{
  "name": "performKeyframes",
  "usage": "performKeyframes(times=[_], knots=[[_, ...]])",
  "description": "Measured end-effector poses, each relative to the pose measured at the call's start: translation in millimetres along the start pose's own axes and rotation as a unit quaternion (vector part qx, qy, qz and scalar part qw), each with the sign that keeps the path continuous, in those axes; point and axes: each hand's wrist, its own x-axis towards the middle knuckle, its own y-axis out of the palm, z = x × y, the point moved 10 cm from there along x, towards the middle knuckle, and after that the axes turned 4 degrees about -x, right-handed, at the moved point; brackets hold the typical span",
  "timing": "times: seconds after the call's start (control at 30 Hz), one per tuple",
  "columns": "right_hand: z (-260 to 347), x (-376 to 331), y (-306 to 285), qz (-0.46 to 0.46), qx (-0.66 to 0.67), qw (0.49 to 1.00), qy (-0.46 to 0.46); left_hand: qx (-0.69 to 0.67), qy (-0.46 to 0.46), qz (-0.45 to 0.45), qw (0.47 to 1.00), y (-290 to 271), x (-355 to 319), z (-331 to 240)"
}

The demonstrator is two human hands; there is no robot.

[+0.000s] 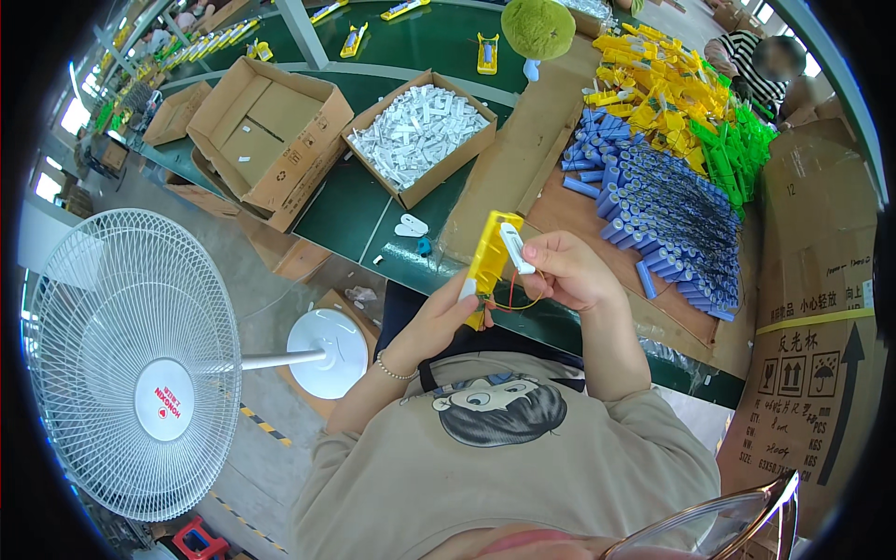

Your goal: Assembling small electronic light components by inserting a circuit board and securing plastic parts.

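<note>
My left hand (439, 322) is closed round the lower end of a long yellow plastic housing (487, 257), which it holds upright at the table's near edge. Between the thumb and fingers of my right hand (571, 271) is a white oval plastic piece (515, 250), close against the housing's right side. Thin red and yellow wires (511, 303) loop below it, between the two hands. Left of the housing, a few loose white oval pieces (411, 225) and a small blue bit (425, 246) lie on the green table (350, 219).
An open carton (420, 140) of small white parts stands ahead, beside a larger open carton (271, 131). Blue cylindrical cells (653, 215) with dark leads, yellow housings (663, 79) and green parts (737, 154) are heaped at right. A tall carton (807, 327) and white fan (135, 364) flank me.
</note>
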Motion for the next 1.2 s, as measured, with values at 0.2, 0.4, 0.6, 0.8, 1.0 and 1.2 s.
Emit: performKeyframes(times=[0.2,0.4,0.6,0.8,1.0,1.2], knots=[[5,3,-6,-0.079,0.085,0.992,-0.056,-0.067,-0.027,0.011,0.997,3,0,10],[19,-2,-47,-0.288,-0.306,0.902,-0.098,-0.141,-0.055,0.041,0.988,19,-2,26],[23,-3,-21,-0.246,-0.197,0.937,-0.151,0.113,-0.022,-0.074,0.991,-1,2,11],[9,5,2,-0.074,-0.131,0.982,-0.11,0.221,0.215,-0.276,0.91,-30,-21,-74],[0,9,10,0.006,-0.042,0.996,-0.082,0.495,0.443,-0.131,0.736,7,-38,-111],[5,11,11,0.014,0.043,0.993,-0.106,0.465,0.446,-0.1,0.758,19,-33,-105]])
